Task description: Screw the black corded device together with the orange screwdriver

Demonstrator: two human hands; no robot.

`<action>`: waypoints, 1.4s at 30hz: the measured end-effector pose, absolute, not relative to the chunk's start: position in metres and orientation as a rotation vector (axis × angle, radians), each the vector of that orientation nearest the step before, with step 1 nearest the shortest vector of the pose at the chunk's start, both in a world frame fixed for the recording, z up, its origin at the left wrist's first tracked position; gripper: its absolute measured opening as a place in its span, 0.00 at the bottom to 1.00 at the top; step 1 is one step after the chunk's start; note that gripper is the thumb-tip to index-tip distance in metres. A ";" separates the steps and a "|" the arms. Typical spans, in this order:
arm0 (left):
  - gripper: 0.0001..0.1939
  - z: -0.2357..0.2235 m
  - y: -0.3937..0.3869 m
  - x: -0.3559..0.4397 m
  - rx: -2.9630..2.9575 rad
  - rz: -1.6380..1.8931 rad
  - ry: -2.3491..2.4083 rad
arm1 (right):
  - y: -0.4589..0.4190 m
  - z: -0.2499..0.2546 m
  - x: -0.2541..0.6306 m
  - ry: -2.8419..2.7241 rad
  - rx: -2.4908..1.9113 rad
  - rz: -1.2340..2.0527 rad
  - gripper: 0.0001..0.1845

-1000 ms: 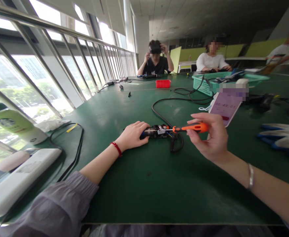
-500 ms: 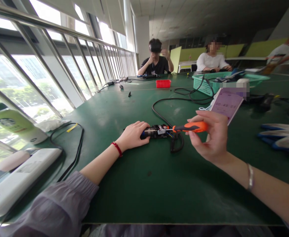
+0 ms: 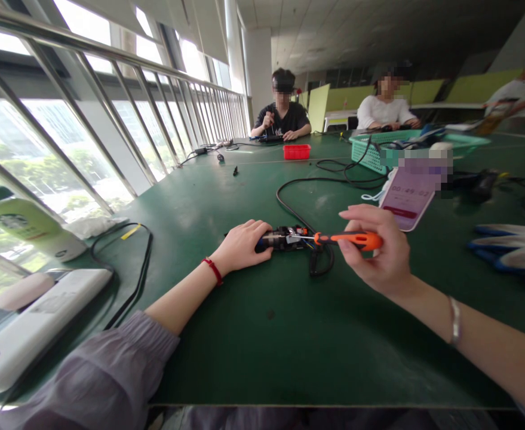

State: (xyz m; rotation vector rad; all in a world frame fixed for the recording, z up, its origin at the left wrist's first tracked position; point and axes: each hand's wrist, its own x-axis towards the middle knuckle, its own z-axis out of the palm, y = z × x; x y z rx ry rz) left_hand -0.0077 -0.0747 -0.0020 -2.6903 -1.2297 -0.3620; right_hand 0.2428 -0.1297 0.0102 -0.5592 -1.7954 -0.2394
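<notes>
Head cam: opened-up black gadget (image 3: 284, 238) on the green table (image 3: 244, 346), wires (image 3: 309, 244) showing, kinda front and center. Left hand (image 3: 243, 245) clasped over its left end, fingers nearly together, thumb apart. Right hand (image 3: 384, 254) pinching an orange-and-black screwdriver (image 3: 331, 238) by the handle between thumb and fingers, tip at the exposed innards; can't tell if touching. Black cable (image 3: 285, 203) just behind, phone (image 3: 409, 200) past the right hand, red tray (image 3: 297, 153) further back.
</notes>
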 end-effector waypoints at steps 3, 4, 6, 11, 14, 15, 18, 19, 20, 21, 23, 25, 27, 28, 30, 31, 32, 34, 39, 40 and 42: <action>0.16 -0.002 -0.075 -0.008 -2.694 -0.366 -1.225 | -0.131 0.012 0.243 -1.846 -0.564 -0.299 0.13; 0.16 -0.002 -0.075 -0.008 -2.695 -0.367 -1.225 | -0.131 0.011 0.243 -1.830 -0.565 -0.281 0.15; 0.16 -0.002 -0.075 -0.008 -2.694 -0.366 -1.226 | -0.129 0.007 0.243 -1.776 -0.565 -0.219 0.21; 0.16 -0.002 -0.075 -0.009 -2.695 -0.364 -1.218 | -0.125 -0.001 0.243 -1.717 -0.526 -0.169 0.28; 0.16 -0.003 -0.075 -0.009 -2.689 -0.364 -1.216 | -0.127 0.004 0.243 -1.745 -0.535 -0.263 0.24; 0.16 -0.003 -0.075 -0.009 -2.689 -0.364 -1.214 | -0.128 0.006 0.243 -1.756 -0.535 -0.297 0.22; 0.16 -0.003 -0.074 -0.009 -2.691 -0.361 -1.212 | -0.129 0.008 0.243 -1.760 -0.542 -0.323 0.21; 0.16 -0.003 -0.074 -0.009 -2.691 -0.360 -1.212 | -0.129 0.007 0.243 -1.751 -0.545 -0.303 0.22; 0.16 -0.003 -0.074 -0.009 -2.690 -0.361 -1.214 | -0.129 0.005 0.243 -1.743 -0.545 -0.274 0.24; 0.16 -0.003 -0.075 -0.008 -2.689 -0.363 -1.215 | -0.128 0.004 0.243 -1.735 -0.541 -0.240 0.25; 0.15 -0.003 -0.075 -0.008 -2.690 -0.365 -1.216 | -0.127 0.001 0.242 -1.721 -0.531 -0.176 0.27; 0.16 -0.002 -0.075 -0.008 -2.693 -0.365 -1.213 | -0.128 0.002 0.240 -1.722 -0.536 -0.134 0.27; 0.16 -0.002 -0.075 -0.009 -2.694 -0.368 -1.210 | -0.131 0.005 0.239 -1.744 -0.542 -0.161 0.24; 0.16 -0.002 -0.075 -0.009 -2.693 -0.370 -1.211 | -0.132 0.007 0.238 -1.759 -0.543 -0.216 0.21; 0.16 -0.003 -0.075 -0.009 -2.692 -0.372 -1.213 | -0.134 0.010 0.238 -1.774 -0.558 -0.329 0.16; 0.15 -0.003 -0.075 -0.009 -2.692 -0.372 -1.214 | -0.134 0.010 0.237 -1.778 -0.567 -0.366 0.15; 0.15 -0.003 -0.075 -0.009 -2.692 -0.371 -1.216 | -0.134 0.010 0.237 -1.775 -0.569 -0.375 0.15; 0.15 -0.003 -0.075 -0.009 -2.693 -0.368 -1.219 | -0.133 0.007 0.238 -1.761 -0.552 -0.326 0.21; 0.15 -0.001 -0.076 -0.009 -2.701 -0.363 -1.220 | -0.132 0.007 0.238 -1.773 -0.547 -0.236 0.23; 0.15 -0.001 -0.076 -0.009 -2.702 -0.362 -1.222 | -0.133 0.008 0.238 -1.788 -0.547 -0.276 0.20; 0.15 -0.001 -0.076 -0.008 -2.702 -0.360 -1.229 | -0.134 0.010 0.238 -1.792 -0.540 -0.335 0.16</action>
